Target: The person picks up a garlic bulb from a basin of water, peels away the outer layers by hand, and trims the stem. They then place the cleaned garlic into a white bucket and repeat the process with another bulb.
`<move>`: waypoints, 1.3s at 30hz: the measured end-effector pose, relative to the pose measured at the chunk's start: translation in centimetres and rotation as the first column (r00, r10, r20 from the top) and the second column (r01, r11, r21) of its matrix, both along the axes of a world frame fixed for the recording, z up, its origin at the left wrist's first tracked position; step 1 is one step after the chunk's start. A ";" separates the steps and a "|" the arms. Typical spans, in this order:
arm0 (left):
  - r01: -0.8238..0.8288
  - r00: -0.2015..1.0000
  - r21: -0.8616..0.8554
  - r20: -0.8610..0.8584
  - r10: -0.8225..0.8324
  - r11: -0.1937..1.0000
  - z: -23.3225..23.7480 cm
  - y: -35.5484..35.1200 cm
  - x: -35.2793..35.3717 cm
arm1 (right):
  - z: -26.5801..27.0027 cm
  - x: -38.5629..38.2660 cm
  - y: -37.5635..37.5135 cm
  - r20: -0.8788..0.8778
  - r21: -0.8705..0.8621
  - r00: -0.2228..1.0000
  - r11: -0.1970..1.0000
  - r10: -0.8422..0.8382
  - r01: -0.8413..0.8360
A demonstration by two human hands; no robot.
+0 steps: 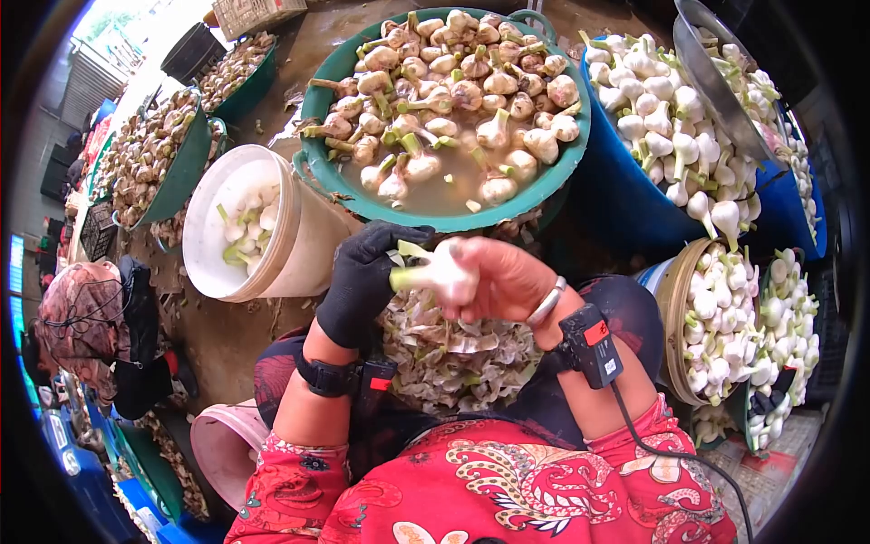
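Garlic bulb point(446, 272), white with a short green stalk, sits between both hands above the lap, just below the near rim of the green basin. Findings from left to right follow.

Far left: a second person in a patterned head covering point(77, 304), bent low. Above them stand green basins of unpeeled garlic point(149, 154). Next is a white bucket point(308, 254), tilted, with a few peeled bulbs inside.

Left hand point(361, 283), in a black glove: fingers curled shut around the stalk end of the bulb. A black band point(324, 376) is on that wrist.

Centre: the large green basin point(426, 221) holds garlic soaking in cloudy brown water. Under the hands, a heap of garlic skins point(453, 349) lies on the lap.

Right hand point(503, 276), bare: fingers wrapped closed around the head of the bulb. The bulb thus spans the two grips, stalk toward the glove and head in the bare palm. This wrist carries a silver bangle point(546, 302) and a black wrist unit point(591, 344) with a red tag, its print too small to read. A black cable point(666, 449) runs from the unit.

Right: a blue tub point(616, 199) heaped with peeled garlic, a metal bowl point(716, 72) resting on top, and a woven basket point(675, 308) of peeled bulbs.
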State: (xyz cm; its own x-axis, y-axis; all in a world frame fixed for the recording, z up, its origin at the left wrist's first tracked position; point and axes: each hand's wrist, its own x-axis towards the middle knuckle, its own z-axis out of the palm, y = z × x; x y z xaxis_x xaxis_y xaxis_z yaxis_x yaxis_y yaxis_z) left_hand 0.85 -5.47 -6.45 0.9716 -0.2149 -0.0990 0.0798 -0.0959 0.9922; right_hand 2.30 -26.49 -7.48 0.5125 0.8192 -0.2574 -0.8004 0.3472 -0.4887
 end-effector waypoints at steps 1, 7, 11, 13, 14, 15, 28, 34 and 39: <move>-0.007 0.995 0.056 0.098 0.001 0.998 0.0 0.0 0.0 | -0.1 -0.7 0.3 -0.053 0.015 0.993 0.995 0.104 -0.103; -0.089 0.994 -0.227 -0.089 0.071 0.970 0.0 -0.3 0.1 | 0.5 -0.4 0.1 0.085 -0.018 0.993 0.996 -0.081 0.083; -0.018 0.958 -0.322 -0.277 -0.076 0.946 1.1 -0.3 -0.3 | -0.3 0.3 -0.5 0.126 -0.067 0.965 0.969 -0.230 0.240; -0.067 0.966 -0.359 -0.257 -0.029 0.931 1.2 -1.1 -0.4 | -0.1 0.2 -0.1 0.159 -0.150 0.950 0.944 -0.269 0.293; -0.115 0.972 -0.395 -0.234 0.021 0.911 1.3 -1.6 -0.6 | -0.4 0.1 0.1 0.153 -0.154 0.952 0.946 -0.264 0.287; -0.168 0.969 -0.433 -0.239 0.067 0.886 2.1 -2.4 -0.6 | -0.7 0.3 0.4 0.088 -0.135 0.954 0.946 -0.286 0.296; -0.386 0.745 0.460 0.667 -0.023 0.800 0.9 2.3 1.4 | -1.4 -2.5 2.1 0.914 -0.224 -0.142 0.764 0.381 0.605; -0.274 0.957 -0.353 -0.006 0.291 0.895 -0.5 2.2 0.6 | -2.9 -1.5 0.7 0.851 -0.480 0.166 0.606 0.499 0.635; -0.233 0.972 -0.246 -0.094 0.216 0.941 1.0 0.0 0.2 | 0.4 -0.3 1.4 0.887 -0.256 0.428 0.585 -0.174 0.769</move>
State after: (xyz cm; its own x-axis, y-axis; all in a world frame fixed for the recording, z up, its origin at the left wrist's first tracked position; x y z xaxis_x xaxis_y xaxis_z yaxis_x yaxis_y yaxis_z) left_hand 1.04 -5.46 -5.44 0.9908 -0.0179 -0.1340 0.1350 0.1865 0.9731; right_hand 2.03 -25.06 -7.09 0.9716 0.1863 0.1458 0.1566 -0.0443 -0.9867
